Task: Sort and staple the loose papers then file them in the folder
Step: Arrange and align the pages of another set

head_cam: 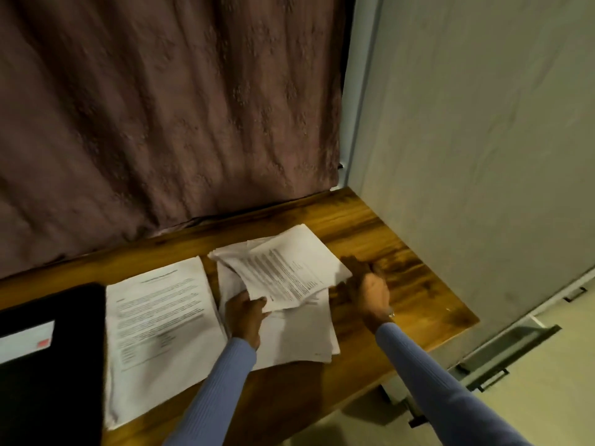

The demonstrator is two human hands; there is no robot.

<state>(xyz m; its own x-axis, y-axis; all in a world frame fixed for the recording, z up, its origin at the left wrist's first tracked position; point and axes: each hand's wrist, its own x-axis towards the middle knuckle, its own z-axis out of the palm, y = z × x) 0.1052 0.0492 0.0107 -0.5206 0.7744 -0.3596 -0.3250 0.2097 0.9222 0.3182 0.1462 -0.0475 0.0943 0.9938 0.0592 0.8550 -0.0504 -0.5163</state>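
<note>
My left hand [246, 312] grips the near corner of a loose bundle of printed sheets [283, 268], lifted and tilted over a flat white paper stack [299, 336]. Just right of the bundle's right edge, my right hand [370, 291] hovers with fingers spread and nothing in it. Another printed stack [161, 329] lies flat to the left. A black folder [54, 365] with a white label lies at the far left. I see no stapler.
The wooden table [402, 284] ends at the right, close to a grey wall [483, 156]. A brown curtain [161, 107] hangs behind the table. A metal frame [499, 358] stands on the floor to the lower right.
</note>
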